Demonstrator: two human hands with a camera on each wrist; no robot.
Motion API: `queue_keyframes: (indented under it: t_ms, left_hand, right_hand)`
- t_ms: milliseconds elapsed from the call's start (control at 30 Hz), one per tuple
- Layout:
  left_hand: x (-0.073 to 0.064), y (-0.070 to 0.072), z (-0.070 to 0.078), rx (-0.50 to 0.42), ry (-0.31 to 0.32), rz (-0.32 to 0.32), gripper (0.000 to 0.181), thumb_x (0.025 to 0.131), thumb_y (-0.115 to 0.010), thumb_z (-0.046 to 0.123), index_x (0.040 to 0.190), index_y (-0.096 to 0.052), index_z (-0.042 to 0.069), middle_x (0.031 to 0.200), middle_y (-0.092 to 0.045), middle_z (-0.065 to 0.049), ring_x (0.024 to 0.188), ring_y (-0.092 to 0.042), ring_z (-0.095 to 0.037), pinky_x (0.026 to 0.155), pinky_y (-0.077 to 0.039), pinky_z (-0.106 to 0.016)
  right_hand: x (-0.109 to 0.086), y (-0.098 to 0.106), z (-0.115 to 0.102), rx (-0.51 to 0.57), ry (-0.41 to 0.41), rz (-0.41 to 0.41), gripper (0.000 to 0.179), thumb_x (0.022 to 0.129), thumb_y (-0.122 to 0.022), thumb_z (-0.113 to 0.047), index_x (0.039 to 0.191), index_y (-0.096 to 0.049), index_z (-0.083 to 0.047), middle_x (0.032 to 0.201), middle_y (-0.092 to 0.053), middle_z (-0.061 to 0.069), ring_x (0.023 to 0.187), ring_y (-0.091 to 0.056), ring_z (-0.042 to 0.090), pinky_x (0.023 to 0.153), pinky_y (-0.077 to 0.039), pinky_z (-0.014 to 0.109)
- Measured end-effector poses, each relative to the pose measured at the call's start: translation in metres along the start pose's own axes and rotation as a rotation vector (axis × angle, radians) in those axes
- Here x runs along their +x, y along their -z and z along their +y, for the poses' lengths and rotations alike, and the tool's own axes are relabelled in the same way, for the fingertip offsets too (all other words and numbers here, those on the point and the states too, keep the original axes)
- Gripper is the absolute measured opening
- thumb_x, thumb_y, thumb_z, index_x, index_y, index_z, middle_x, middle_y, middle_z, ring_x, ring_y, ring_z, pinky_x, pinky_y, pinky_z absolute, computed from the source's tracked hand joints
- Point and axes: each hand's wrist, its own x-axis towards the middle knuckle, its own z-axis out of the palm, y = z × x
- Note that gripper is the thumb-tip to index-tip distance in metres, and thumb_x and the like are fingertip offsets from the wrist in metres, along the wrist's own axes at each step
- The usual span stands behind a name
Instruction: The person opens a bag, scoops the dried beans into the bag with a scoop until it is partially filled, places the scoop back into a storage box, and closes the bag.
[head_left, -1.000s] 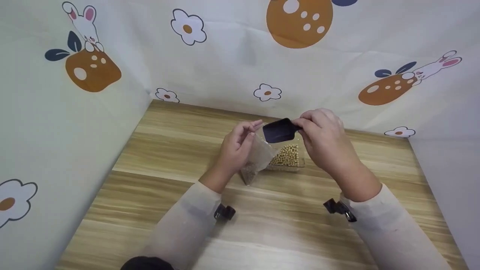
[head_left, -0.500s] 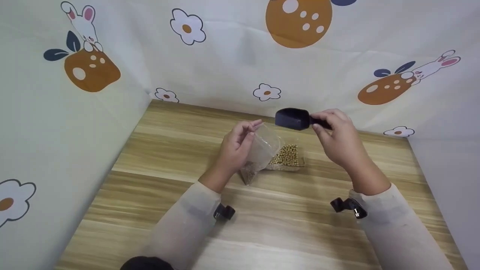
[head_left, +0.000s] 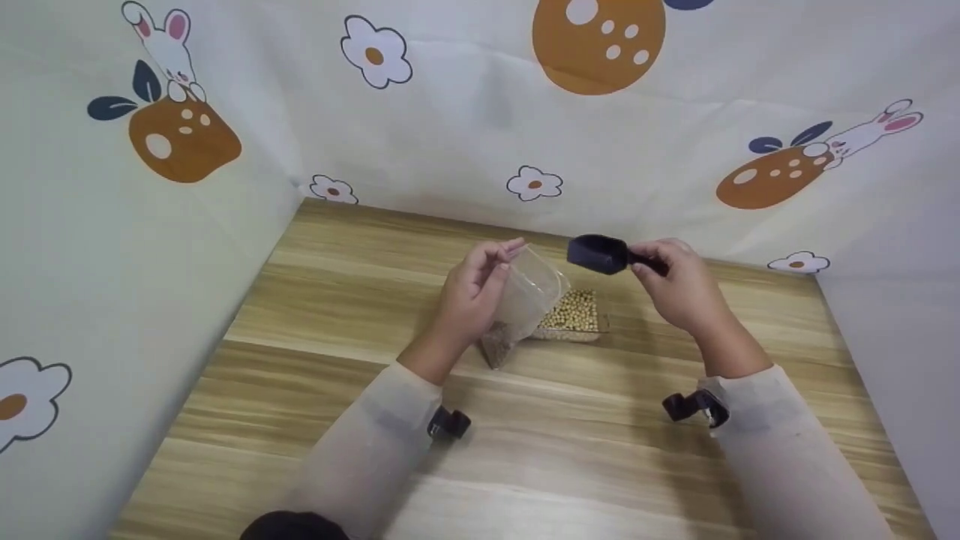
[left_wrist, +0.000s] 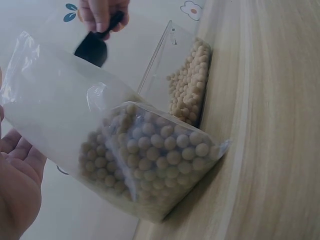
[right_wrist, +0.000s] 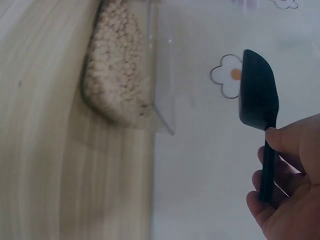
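My left hand (head_left: 476, 292) pinches the top edge of a clear plastic bag (head_left: 529, 289), its mouth spread open. Round beige beans, likely soybeans, fill the bag's lower part (left_wrist: 160, 155), which touches the table in the left wrist view. To the right, my right hand (head_left: 679, 289) grips a small black scoop (head_left: 600, 253) by its handle, thumb on top; no beans show in its bowl. Below the scoop and partly behind the bag sits a clear box (head_left: 600, 326) with the same kind of beans (right_wrist: 117, 65) in it.
The wood-grain table (head_left: 315, 300) meets a printed cloth backdrop (head_left: 450, 135) at the back and sides. Small black wrist cameras are strapped to both sleeves. A dark round object (head_left: 292, 526) shows at the bottom edge.
My right hand has drawn the scoop away from the bag's mouth to the right, first rising, then lowering slightly. My left hand and the bag stay in place.
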Motion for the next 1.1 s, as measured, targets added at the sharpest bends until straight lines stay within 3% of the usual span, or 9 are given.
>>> queue_keyframes:
  t_ms: [133, 300, 900, 1100]
  left_hand:
    - [0.000, 0.001, 0.000, 0.015, -0.016, 0.007, 0.009, 0.108, -0.049, 0.001, 0.112, -0.056, -0.001, 0.146, -0.068, -0.019, 0.140, -0.066, -0.026, 0.124, -0.049, -0.036]
    - [-0.001, 0.001, -0.001, 0.016, 0.011, 0.014, 0.008, 0.108, -0.049, 0.003, 0.112, -0.057, 0.002, 0.146, -0.068, -0.018, 0.141, -0.065, -0.025, 0.125, -0.048, -0.037]
    - [0.000, 0.001, 0.002, 0.039, 0.031, 0.013, 0.009, 0.109, -0.050, 0.005, 0.113, -0.057, 0.003, 0.147, -0.069, -0.011, 0.141, -0.065, -0.023, 0.124, -0.049, -0.035]
    - [0.000, 0.000, 0.001, 0.004, 0.012, 0.009, 0.008, 0.108, -0.049, 0.002, 0.113, -0.056, 0.001, 0.147, -0.068, -0.020, 0.141, -0.065, -0.026, 0.125, -0.048, -0.036]
  right_hand:
    - [0.000, -0.013, 0.011, -0.031, 0.006, -0.092, 0.028, 0.106, -0.064, -0.013, 0.131, -0.072, -0.005, 0.136, -0.065, 0.018, 0.119, -0.064, 0.034, 0.103, -0.053, 0.047]
    - [0.000, -0.030, 0.018, -0.040, 0.040, -0.142, 0.024, 0.103, -0.068, -0.009, 0.126, -0.075, -0.003, 0.131, -0.070, 0.020, 0.123, -0.065, 0.038, 0.109, -0.054, 0.053]
    - [0.002, -0.047, 0.028, -0.050, 0.009, -0.176, 0.027, 0.098, -0.068, -0.007, 0.123, -0.076, -0.004, 0.132, -0.073, 0.018, 0.130, -0.065, 0.040, 0.117, -0.052, 0.056]
    - [0.001, -0.046, 0.023, -0.047, -0.015, -0.159, 0.034, 0.093, -0.070, -0.013, 0.126, -0.075, -0.005, 0.132, -0.072, 0.017, 0.130, -0.064, 0.039, 0.117, -0.051, 0.054]
